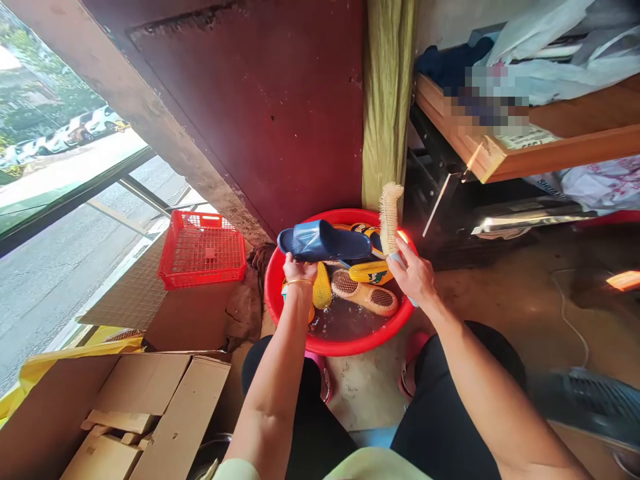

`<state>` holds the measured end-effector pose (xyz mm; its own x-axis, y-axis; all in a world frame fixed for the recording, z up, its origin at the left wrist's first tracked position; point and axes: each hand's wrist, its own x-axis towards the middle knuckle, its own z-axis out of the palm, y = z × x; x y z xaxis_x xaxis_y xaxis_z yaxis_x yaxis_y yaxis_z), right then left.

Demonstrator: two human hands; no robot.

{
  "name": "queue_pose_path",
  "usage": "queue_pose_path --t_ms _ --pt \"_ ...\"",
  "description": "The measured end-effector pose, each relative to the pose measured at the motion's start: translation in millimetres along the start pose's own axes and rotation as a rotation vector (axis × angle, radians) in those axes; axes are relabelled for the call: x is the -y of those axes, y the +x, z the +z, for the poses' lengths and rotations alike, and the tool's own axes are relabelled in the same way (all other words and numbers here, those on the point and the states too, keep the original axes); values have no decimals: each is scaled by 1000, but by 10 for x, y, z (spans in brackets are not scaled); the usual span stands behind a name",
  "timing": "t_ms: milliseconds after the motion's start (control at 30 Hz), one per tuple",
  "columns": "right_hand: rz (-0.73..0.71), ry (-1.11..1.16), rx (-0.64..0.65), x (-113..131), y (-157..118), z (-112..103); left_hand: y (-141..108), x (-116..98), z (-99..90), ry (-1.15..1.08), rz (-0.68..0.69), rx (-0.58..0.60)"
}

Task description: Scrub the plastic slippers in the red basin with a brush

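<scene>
A red basin stands on the floor between my feet, with dark water and several slippers in it. Above its far left side, my left hand is closed on the heel or edge of a dark blue slipper. My right hand grips the grey handle of a scrub brush, its pale bristles pointing up, over the basin's right rim. Brush and blue slipper are near each other; I cannot tell whether they touch. Below lie a tan slipper sole up, and a yellow slipper.
A red plastic crate sits on cardboard at left. An open cardboard box is at lower left. Behind the basin is a dark red door. A wooden tray on a black rack juts out at right, and a fan stands lower right.
</scene>
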<state>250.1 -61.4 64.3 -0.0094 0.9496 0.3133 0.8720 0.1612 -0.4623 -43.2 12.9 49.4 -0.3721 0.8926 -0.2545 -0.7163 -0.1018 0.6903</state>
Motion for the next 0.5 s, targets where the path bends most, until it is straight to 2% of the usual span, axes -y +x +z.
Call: queue_pose_path --t_ms 67,100,167,200,267,300,400,500 --pt "27 -25 15 -26 18 -31 -7 250 223 183 -157 -5" --pt "41 -39 34 -30 25 -45 -35 361 271 307 -202 -16" --pt "73 -69 82 -22 34 -70 -145 537 218 539 -206 -33" --pt "83 -82 110 -10 35 -78 -224 599 120 636 -169 -7" --pt "76 -97 170 24 27 -83 -416 671 -173 739 -203 22" --pt "51 -95 206 44 19 -79 -519 686 -341 849 -255 54" --pt "-46 -89 323 108 -15 -36 -783 712 -759 1100 -563 139" --pt "-81 -128 409 182 -34 40 -882 788 -873 1004 -696 102"
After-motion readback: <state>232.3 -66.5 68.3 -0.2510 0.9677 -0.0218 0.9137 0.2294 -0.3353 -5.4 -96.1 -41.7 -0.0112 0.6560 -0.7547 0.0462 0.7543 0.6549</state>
